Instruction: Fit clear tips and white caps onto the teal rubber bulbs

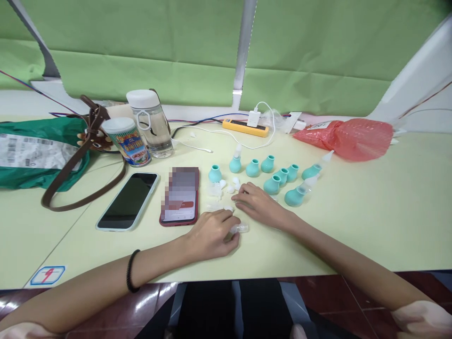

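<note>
Near the table's front edge my left hand (213, 234) has its fingers curled round a small clear plastic piece (240, 228). My right hand (260, 203) rests just beyond it, fingers bent down by small white pieces (231, 189); whether it holds anything is hidden. Behind the hands stand several teal bulbs with open necks, among them one bulb (214, 173) at the left and another (271, 184) near my right hand. A teal bulb with a clear tip (295, 197) lies at the right. Another tipped bulb (235, 163) stands upright at the back.
Two phones, a dark-screened one (127, 201) and a red-cased one (181, 197), lie left of my hands. Behind them are a snack tub (129, 143), a water bottle (155, 129) and a green package (38, 153). A yellow power strip (244, 127) and a red bag (360, 139) lie at the back.
</note>
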`<state>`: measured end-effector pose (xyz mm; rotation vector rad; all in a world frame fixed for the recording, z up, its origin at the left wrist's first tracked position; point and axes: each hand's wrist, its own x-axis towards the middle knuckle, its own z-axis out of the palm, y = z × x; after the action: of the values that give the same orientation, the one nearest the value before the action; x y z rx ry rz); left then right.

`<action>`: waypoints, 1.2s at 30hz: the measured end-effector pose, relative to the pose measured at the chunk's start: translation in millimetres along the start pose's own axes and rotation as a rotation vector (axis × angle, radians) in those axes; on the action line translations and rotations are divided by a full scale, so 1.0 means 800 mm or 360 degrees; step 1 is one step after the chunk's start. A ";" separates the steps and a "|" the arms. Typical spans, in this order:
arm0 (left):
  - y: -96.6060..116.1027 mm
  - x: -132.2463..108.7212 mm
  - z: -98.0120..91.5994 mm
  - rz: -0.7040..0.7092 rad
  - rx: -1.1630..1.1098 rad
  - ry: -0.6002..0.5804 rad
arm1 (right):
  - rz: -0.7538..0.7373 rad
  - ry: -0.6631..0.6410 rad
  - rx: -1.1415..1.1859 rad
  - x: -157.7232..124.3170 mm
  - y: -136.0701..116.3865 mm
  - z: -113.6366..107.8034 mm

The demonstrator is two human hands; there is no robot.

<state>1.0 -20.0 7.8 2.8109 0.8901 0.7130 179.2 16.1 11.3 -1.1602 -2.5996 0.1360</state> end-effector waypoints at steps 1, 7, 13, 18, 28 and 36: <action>0.000 0.001 -0.001 -0.0062 -0.0092 0.0026 | 0.0013 0.0007 0.0006 0.001 0.000 0.000; -0.001 0.005 -0.004 -0.0491 -0.0577 0.0084 | 0.0106 0.0169 0.0289 0.000 0.001 -0.011; -0.006 0.006 -0.002 -0.0722 -0.0772 0.0077 | 0.0231 -0.0127 0.1156 -0.008 -0.001 -0.034; -0.005 0.005 -0.001 -0.0681 -0.0796 0.0137 | 0.0222 -0.0098 0.1081 -0.012 -0.004 -0.033; -0.006 0.004 0.000 -0.0467 -0.0609 0.0262 | 0.0331 -0.0178 0.1335 -0.011 -0.001 -0.031; -0.004 0.003 -0.002 -0.0249 -0.0463 0.0381 | 0.0463 -0.0105 0.1472 -0.011 -0.011 -0.028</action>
<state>0.3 -15.8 9.0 2.4084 0.9411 1.0735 185.1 3.3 32.2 -1.1208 -1.9522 1.2814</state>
